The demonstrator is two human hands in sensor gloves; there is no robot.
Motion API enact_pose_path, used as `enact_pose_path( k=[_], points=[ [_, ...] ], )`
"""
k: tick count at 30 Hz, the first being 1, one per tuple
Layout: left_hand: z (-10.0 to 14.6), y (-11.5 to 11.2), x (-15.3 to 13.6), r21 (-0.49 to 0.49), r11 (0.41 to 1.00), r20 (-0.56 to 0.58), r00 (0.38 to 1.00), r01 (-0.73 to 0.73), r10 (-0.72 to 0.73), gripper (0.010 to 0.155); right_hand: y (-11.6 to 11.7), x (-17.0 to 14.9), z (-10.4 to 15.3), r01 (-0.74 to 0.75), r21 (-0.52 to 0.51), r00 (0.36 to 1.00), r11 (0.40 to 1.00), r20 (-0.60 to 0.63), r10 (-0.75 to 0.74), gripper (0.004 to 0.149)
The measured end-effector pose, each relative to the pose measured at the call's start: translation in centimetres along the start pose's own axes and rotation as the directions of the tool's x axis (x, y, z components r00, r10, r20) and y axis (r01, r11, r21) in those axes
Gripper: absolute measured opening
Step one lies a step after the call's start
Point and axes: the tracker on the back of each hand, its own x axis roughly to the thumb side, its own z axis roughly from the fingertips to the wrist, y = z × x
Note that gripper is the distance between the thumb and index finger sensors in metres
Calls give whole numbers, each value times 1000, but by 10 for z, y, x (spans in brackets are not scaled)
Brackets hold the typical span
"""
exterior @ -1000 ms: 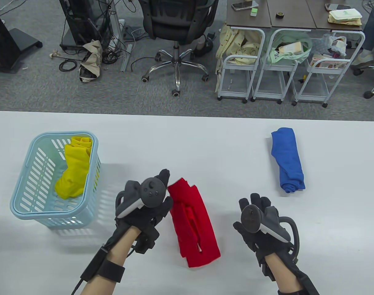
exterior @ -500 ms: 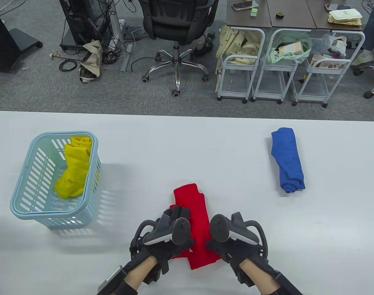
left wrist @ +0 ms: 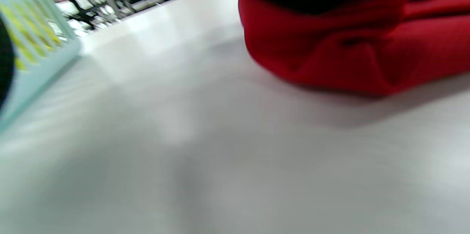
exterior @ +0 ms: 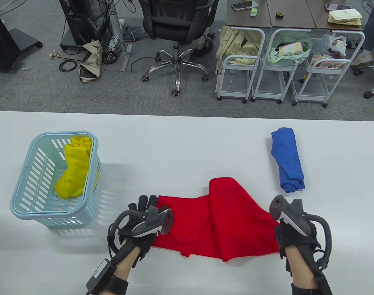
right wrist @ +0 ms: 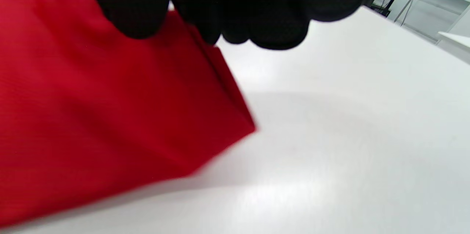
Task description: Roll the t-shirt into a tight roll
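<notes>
Trackers cover our left hand [exterior: 140,222] and right hand [exterior: 293,229] from above, so we cannot see the fingers' hold on the red shirt [exterior: 217,221] there. Both wrist views are blurred; in the left one the basket [left wrist: 35,39] is cut off by the edge, its yellow contents smeared.

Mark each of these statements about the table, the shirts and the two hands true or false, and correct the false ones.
1. The red t-shirt is spread out between the two hands. True.
2. The yellow garment lies on the bare table. False: it sits inside the light blue basket.
3. The blue t-shirt is already rolled up. True.
4. The left hand rests inside the basket. False: it grips the red t-shirt's left edge.
5. The right hand holds the blue roll. False: it grips the red t-shirt's right edge.
</notes>
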Motion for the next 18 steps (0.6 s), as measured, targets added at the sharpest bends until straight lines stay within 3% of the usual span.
enact_pose_path(
  k=[3,5,7,9,11,12,13,14,15,16,18],
  points=[
    [15,16,-18,135,985,-49,992,-107,114,67,-5,25,15,82,-109,983,991,170,-62,60],
    [25,22,-16,179,962,-9,977,-208,213,62,3,47,17,62,-74,941,995,336,-33,62],
    [29,23,-2,157,941,84,953,-300,290,57,17,66,15,51,31,898,998,436,-60,63],
    [26,16,21,49,936,189,923,-349,334,58,29,74,9,48,107,882,993,462,-92,65],
    [19,0,44,-141,933,203,913,-331,355,71,40,73,-3,20,156,895,988,438,-87,68],
    [14,-8,53,-261,937,192,938,-234,288,78,46,69,-11,12,179,910,984,406,-85,68],
    [11,-11,55,-270,952,180,964,-145,197,81,51,65,-17,6,200,922,980,379,-83,68],
    [7,-12,51,-212,976,164,982,-53,89,82,57,58,-23,-11,240,946,971,317,-67,68],
    [3,-11,45,-170,985,156,985,-44,70,83,53,54,-22,-16,279,945,960,319,-77,69],
    [-2,-11,34,-150,982,101,986,-116,132,82,46,50,-21,-29,256,962,966,269,-42,69],
    [-7,-11,11,-126,962,-1,970,-243,245,78,31,41,-16,-73,108,988,991,147,56,64]
  ],
)
